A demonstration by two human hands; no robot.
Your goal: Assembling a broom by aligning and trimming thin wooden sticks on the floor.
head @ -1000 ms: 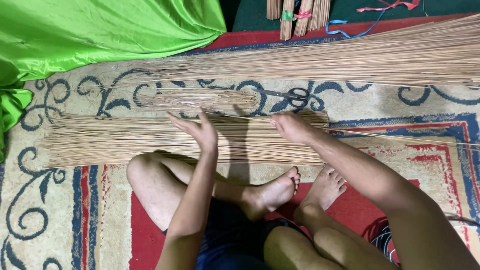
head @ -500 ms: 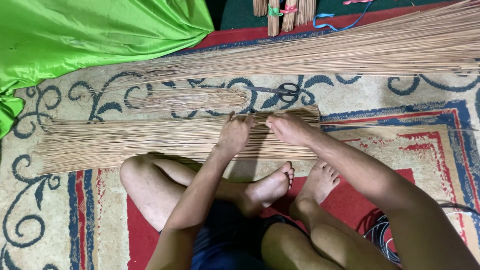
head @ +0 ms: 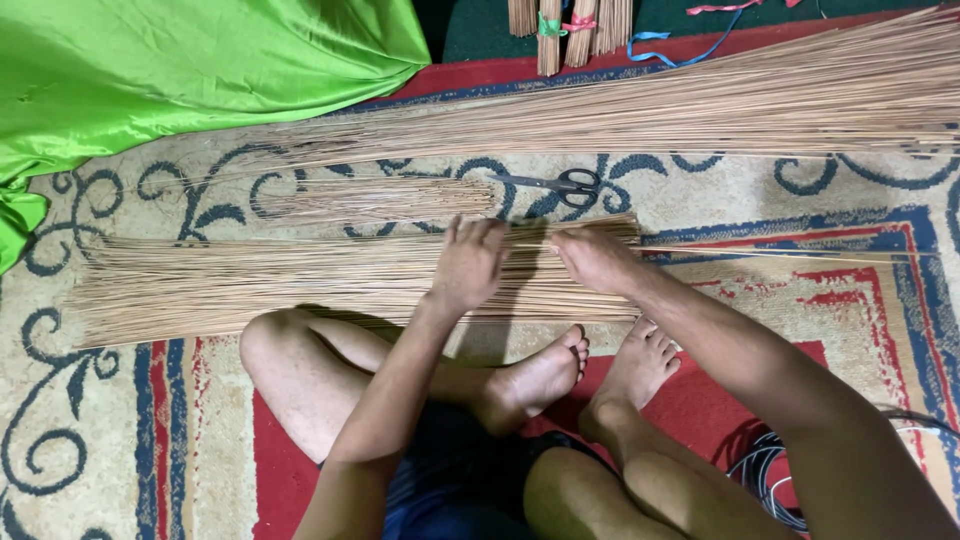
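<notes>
A patterned rug (head: 120, 440) covers the floor, green cloth (head: 180, 70) at the upper left. A person sits cross-legged; left hand (head: 468, 262) and right hand (head: 595, 258) press flat, fingers spread, on a fan of thin sticks (head: 250, 285) just beyond the feet. Scissors (head: 560, 185) lie near. Uneven pressure could likely scatter or snap the sticks

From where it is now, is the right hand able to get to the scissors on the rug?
Probably yes. The right hand rests on the near stick bundle, and the scissors lie just beyond it on bare rug, with nothing between them.
</notes>
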